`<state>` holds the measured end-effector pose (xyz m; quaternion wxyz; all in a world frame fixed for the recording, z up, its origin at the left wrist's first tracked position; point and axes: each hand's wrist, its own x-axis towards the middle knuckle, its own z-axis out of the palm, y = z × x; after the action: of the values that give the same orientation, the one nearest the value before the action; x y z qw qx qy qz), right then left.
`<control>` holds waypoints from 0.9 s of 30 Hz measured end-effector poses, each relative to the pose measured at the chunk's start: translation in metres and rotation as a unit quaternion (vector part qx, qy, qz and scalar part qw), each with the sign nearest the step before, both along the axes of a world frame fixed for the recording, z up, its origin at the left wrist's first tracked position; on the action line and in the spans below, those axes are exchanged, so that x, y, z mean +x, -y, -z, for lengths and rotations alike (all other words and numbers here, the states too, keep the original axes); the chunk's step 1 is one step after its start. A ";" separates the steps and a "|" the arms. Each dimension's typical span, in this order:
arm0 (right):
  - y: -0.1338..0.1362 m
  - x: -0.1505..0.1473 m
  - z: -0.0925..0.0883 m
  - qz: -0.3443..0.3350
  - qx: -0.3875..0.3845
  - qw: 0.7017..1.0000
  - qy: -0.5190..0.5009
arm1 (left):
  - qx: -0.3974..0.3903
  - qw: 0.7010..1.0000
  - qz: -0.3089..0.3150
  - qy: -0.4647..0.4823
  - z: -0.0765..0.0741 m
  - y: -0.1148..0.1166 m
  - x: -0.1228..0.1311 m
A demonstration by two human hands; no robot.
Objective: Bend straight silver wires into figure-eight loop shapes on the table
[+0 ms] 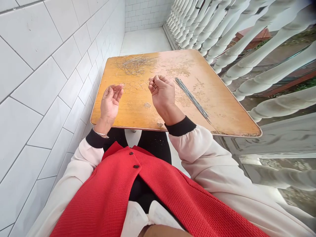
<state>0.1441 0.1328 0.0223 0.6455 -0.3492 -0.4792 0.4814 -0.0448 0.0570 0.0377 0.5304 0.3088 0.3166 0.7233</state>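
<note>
Over the left part of the wooden table (133, 115), my left hand (110, 101) is raised with its fingers curved and apart from the thumb, nothing visible in it. My right hand (163, 91) is closed in a pinch, thumb against the fingers; what it holds, if anything, is too small to make out. Between and behind the hands lie thin bent wire loops (134, 86). A tangled pile of wire (135, 64) rests near the far left corner. Right of my right hand lies a bundle of straight grey wires (192, 98).
A white tiled wall (56, 65) runs close along the left side. White balusters (237, 59) stand along the right. The near table edge sits just above my lap. A small patch of bits (147, 105) lies on the tabletop between my wrists.
</note>
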 end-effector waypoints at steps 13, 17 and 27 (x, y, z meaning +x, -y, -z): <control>0.052 -0.034 -0.007 -0.111 -0.111 0.988 0.004 | -0.059 0.996 0.017 0.066 0.004 0.020 0.018; 0.054 -0.033 -0.004 -0.103 -0.091 0.991 0.001 | -0.064 0.998 0.021 0.017 0.018 0.025 0.016; 0.066 -0.032 0.013 -0.121 -0.131 0.984 -0.003 | -0.077 0.995 0.015 -0.056 0.029 0.037 0.001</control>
<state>0.1118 0.0668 0.0097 0.5326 -0.3685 -0.4486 0.6159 -0.0437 0.0198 0.0092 0.5448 0.3114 0.3956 0.6706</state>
